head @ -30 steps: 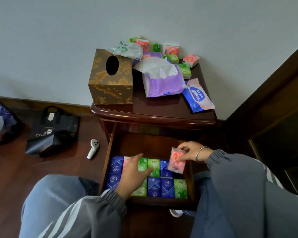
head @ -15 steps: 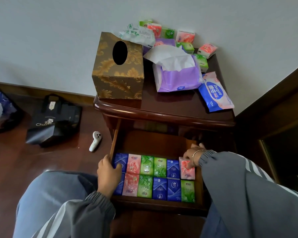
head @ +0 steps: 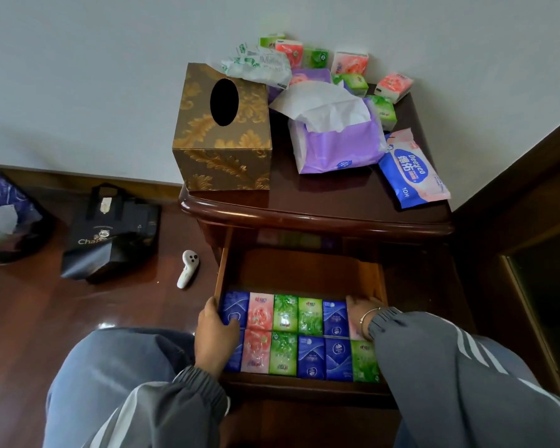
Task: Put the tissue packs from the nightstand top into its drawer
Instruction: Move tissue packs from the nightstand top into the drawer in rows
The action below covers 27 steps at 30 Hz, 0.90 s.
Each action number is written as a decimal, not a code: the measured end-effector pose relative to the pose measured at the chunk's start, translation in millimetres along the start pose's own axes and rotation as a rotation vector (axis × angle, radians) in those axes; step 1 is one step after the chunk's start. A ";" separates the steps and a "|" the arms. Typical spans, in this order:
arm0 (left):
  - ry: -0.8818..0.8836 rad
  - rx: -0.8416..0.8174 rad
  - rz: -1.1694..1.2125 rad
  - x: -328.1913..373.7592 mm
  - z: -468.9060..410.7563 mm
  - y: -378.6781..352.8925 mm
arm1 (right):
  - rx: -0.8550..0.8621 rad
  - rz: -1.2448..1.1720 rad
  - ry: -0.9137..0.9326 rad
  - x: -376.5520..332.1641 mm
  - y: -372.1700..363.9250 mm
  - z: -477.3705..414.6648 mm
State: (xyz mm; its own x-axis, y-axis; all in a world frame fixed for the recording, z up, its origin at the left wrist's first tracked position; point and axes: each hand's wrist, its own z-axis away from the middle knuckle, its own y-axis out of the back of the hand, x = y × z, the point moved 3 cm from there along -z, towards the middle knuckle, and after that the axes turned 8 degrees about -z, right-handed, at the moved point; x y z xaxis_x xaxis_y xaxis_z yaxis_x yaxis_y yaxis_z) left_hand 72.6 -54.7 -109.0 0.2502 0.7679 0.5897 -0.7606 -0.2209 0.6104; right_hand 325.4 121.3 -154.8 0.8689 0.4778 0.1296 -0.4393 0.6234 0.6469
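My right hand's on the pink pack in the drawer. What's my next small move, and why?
Probably lift the right hand off the pink pack, which looks seated at the back row's right end, then reach for the corner pack on the nightstand top. Several small packs wait there, and the drawer has bare floor behind the rows.

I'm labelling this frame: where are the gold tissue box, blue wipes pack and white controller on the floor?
gold tissue box (head: 222, 137), head view, top face below hole
blue wipes pack (head: 413, 171), head view, blue label
white controller (head: 186, 271), head view, its handle
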 end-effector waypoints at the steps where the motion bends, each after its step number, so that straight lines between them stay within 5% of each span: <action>1: -0.008 -0.007 0.005 -0.2 1.0 0.0 | 0.017 -0.012 -0.013 -0.5 -0.3 2.6; 6: -0.042 -0.017 0.102 5.7 10.1 8.3 | 0.139 -0.040 0.021 -9.2 22.2 33.7; 9: -0.140 0.264 0.163 26.0 19.7 38.3 | 0.294 -0.041 0.194 -15.8 53.4 78.9; 13: -0.406 0.687 0.188 69.8 47.8 102.8 | 0.815 -0.218 0.454 -3.3 104.7 170.1; 16: -0.649 0.857 0.081 109.6 61.8 144.1 | 1.185 -0.339 0.513 22.8 139.7 209.9; 18: -0.804 0.889 -0.101 140.8 64.0 161.7 | 1.198 -0.400 0.447 33.1 161.0 210.7; 21: -0.957 0.812 -0.480 185.6 55.8 172.8 | 0.993 -0.414 0.338 29.9 174.0 184.4; 24: -0.917 0.636 -0.833 211.7 32.7 173.2 | 0.787 -0.356 0.237 18.1 163.0 158.0; 27: -0.856 0.530 -0.975 216.8 8.6 169.2 | 0.778 -0.329 0.188 13.8 153.1 147.1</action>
State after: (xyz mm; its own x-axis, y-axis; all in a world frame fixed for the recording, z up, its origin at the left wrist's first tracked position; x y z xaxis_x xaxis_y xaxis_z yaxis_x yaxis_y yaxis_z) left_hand 3.3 69.2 126.7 0.9691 0.1840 -0.1640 0.1946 -0.1628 0.9673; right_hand 303.7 132.2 56.5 0.8419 0.4850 -0.2365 0.1685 0.1799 0.9691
